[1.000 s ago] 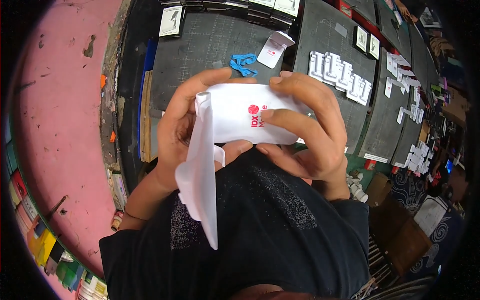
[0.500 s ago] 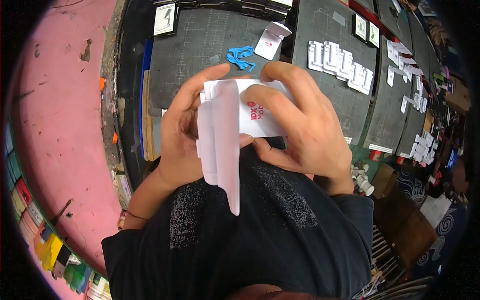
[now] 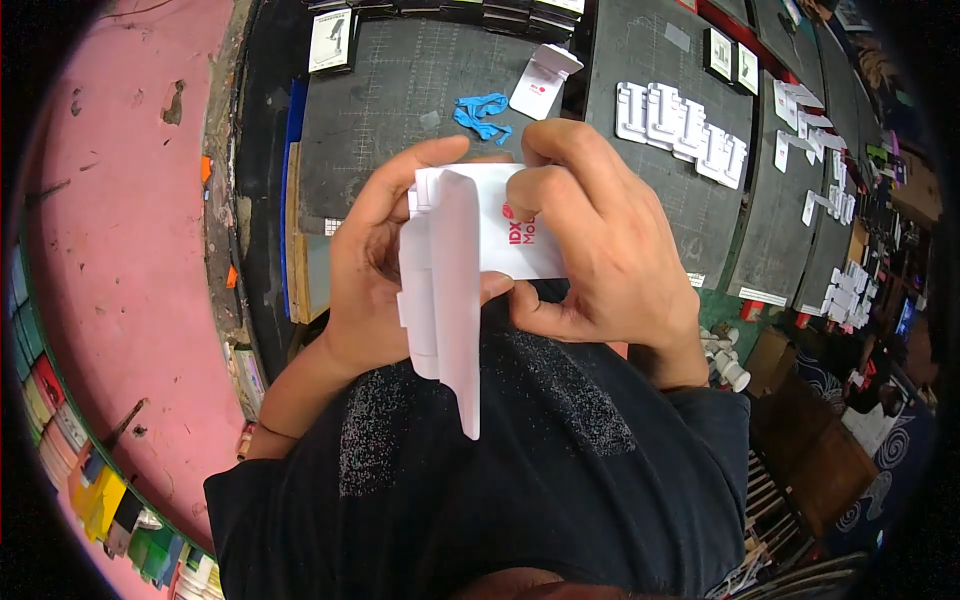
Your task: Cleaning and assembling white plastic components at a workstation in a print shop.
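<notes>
In front of my chest, both hands hold a white plastic folding stand [image 3: 456, 290] with red print on its flat panel. A long stepped flap stands edge-on toward me and reaches down over my shirt. My left hand [image 3: 362, 275] is closed around the left side, its thumb at the lower edge of the panel. Across from it, my right hand [image 3: 625, 250] grips the panel's right end, with bent fingers over the printed face and the thumb at the lower edge. Fingers hide part of the print and the far edge.
On the dark worktable [image 3: 390, 90] beyond lie a crumpled blue strip [image 3: 482, 117] and another white stand [image 3: 540, 88], folded open. Overlapping white stands [image 3: 680, 125] sit on the table to the right. A boxed item [image 3: 331, 42] and dark stacked boxes line the back.
The held stand has shifted slightly toward me. My right index finger has curled more and slid right on the panel, while both hands keep their hold.
</notes>
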{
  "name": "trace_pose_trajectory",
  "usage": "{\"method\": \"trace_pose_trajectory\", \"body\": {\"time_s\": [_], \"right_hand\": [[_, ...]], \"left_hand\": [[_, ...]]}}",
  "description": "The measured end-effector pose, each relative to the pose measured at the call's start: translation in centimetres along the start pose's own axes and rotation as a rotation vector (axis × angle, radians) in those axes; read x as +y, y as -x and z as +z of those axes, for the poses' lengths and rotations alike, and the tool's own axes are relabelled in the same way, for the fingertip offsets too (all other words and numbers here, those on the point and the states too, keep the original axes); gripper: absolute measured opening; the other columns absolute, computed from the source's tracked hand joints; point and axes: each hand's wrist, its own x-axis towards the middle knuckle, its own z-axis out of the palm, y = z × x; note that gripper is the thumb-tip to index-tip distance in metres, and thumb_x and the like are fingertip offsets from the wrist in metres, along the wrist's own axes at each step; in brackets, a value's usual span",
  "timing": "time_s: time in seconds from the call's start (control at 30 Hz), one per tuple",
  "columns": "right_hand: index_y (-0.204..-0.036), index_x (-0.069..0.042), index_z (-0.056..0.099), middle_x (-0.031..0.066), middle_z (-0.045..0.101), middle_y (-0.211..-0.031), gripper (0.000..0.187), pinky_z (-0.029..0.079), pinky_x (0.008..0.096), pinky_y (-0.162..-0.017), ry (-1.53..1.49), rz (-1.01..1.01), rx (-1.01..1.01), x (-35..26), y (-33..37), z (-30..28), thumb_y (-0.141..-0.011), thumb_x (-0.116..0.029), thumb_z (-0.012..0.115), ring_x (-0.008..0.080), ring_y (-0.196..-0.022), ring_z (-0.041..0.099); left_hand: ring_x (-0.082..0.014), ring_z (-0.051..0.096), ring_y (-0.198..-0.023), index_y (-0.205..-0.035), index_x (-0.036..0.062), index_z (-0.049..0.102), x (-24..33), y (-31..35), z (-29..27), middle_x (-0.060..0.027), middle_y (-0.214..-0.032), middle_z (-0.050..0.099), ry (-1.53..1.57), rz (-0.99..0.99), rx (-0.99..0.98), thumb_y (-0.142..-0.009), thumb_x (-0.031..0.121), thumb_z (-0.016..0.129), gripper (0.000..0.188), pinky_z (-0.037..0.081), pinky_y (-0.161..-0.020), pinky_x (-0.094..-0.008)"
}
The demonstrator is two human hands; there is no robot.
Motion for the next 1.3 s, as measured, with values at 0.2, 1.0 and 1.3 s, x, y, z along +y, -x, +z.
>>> {"method": "trace_pose_trajectory", "body": {"time_s": [0.2,1.0,1.3], "right_hand": [[-0.117,-0.01,0.067,0.0211,0.06,-0.124,0.059,0.058,0.0474,-0.086,0.032,0.007,0.024,0.0,0.2,0.0,-0.062,-0.026,0.084,0.0421,-0.105,0.067],[-0.118,-0.008,0.074,0.0192,0.067,-0.122,0.055,0.058,0.0442,-0.086,-0.088,-0.086,0.027,0.9,-0.3,-1.6,-0.067,-0.023,0.089,0.0348,-0.101,0.069],[-0.103,-0.009,0.08,0.0111,0.074,-0.111,0.034,0.058,0.042,-0.084,0.056,-0.123,0.167,0.7,-1.0,-1.9,-0.071,-0.019,0.088,0.0308,-0.099,0.072]], "left_hand": [[-0.0245,0.068,-0.129,-0.159,-0.0021,0.042,0.5,0.2,-0.1,-0.0189,-0.145,0.067,-0.013,-0.082,0.005,-0.085,0.009,0.094,0.091,0.057,-0.111,-0.0413],[-0.0266,0.067,-0.133,-0.161,0.0001,0.039,0.3,0.1,0.2,-0.0226,-0.151,0.064,0.135,-0.002,0.005,-0.083,0.0,0.093,0.094,0.056,-0.114,-0.0418],[-0.0293,0.067,-0.134,-0.16,-0.0033,0.038,0.9,0.1,0.2,-0.026,-0.15,0.063,-0.022,0.083,-0.036,-0.084,-0.005,0.09,0.092,0.058,-0.112,-0.0417]]}}
